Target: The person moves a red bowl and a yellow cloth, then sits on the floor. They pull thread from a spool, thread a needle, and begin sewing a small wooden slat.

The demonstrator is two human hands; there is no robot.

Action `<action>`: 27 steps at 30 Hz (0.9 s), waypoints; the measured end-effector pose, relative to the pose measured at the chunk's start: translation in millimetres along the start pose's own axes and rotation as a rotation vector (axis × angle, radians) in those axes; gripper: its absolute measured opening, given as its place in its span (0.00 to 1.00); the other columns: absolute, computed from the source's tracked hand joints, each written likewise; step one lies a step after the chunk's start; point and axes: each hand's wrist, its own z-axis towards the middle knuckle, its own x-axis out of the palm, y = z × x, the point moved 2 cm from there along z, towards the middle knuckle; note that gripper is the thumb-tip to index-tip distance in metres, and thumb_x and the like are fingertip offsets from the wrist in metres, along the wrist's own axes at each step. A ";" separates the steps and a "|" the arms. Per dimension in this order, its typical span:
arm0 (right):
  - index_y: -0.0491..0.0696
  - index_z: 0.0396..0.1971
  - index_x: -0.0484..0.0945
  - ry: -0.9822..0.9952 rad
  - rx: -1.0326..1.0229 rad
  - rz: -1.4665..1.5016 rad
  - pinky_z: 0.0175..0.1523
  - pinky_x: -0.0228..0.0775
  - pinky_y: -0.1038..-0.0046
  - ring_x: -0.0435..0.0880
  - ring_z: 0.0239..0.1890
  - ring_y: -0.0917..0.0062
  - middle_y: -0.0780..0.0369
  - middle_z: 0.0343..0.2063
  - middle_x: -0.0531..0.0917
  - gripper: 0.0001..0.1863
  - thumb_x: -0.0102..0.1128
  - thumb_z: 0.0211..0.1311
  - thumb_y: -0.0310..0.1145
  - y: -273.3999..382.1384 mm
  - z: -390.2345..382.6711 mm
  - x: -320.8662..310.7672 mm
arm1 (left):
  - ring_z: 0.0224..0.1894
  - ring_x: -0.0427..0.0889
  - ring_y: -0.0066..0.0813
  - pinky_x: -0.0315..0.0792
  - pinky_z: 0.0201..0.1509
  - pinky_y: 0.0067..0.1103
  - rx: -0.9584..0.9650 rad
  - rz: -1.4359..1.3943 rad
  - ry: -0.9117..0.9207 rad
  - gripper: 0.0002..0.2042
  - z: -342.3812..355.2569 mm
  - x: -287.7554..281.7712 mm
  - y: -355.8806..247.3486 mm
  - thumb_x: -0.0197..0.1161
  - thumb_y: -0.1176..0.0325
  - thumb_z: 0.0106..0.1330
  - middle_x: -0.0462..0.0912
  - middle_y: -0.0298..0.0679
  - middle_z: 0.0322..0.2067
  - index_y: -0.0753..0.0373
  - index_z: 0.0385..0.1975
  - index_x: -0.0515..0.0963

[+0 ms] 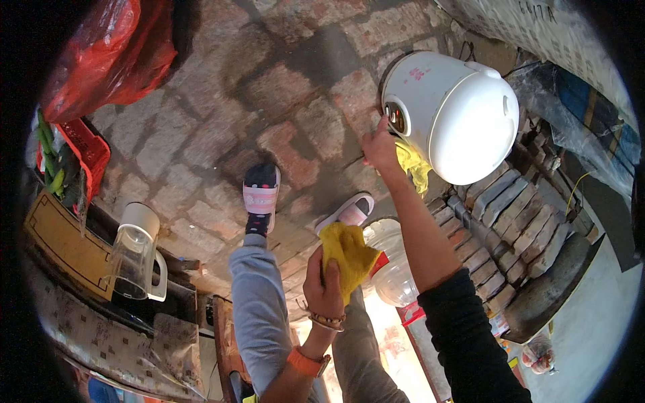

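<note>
My left hand [322, 285] is closed on a yellow cloth [349, 252] above my legs. My right hand [379, 144] reaches forward with its index finger extended to the control panel [395, 117] of a white rice cooker [470, 124], which has small pink flowers. The other fingers are partly curled and hard to make out. A second bunched yellow cloth or bag [415, 171] sits behind my right wrist, against the cooker's lower side.
Brick paving [289, 87] underfoot. At left: a red plastic bag [107, 47], red crate [94, 151] with green vegetables, clear jug [131, 262]. At right: stacked bricks [510, 221], plastic sheeting [571, 121]. Clear containers [393, 282] stand beside my right leg.
</note>
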 end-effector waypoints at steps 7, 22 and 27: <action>0.40 0.52 0.62 0.023 -0.396 0.284 0.18 0.63 0.82 0.70 0.13 0.82 0.61 0.17 0.74 0.23 0.47 0.56 0.32 -12.3 -93.0 -10.9 | 0.39 0.69 0.20 0.64 0.45 0.17 0.072 -0.452 -0.050 0.15 -2.7 -10.2 -0.2 0.46 0.68 0.64 0.71 0.35 0.40 0.67 0.48 0.63; 0.45 0.57 0.56 0.589 -0.160 0.762 0.34 0.71 0.80 0.78 0.29 0.81 0.63 0.35 0.77 0.27 0.49 0.60 0.37 45.4 -371.7 -147.6 | 0.50 0.67 0.25 0.63 0.53 0.22 0.241 -0.546 0.190 0.21 -127.3 -57.9 -140.2 0.48 0.73 0.62 0.66 0.37 0.49 0.65 0.55 0.54; 0.45 0.56 0.58 0.592 -0.479 0.775 0.37 0.69 0.81 0.75 0.33 0.84 0.64 0.40 0.76 0.25 0.50 0.60 0.33 80.5 -435.4 -193.5 | 0.54 0.63 0.25 0.62 0.54 0.20 0.271 -0.590 0.343 0.27 -171.9 -52.6 -206.2 0.47 0.70 0.64 0.58 0.38 0.56 0.63 0.61 0.44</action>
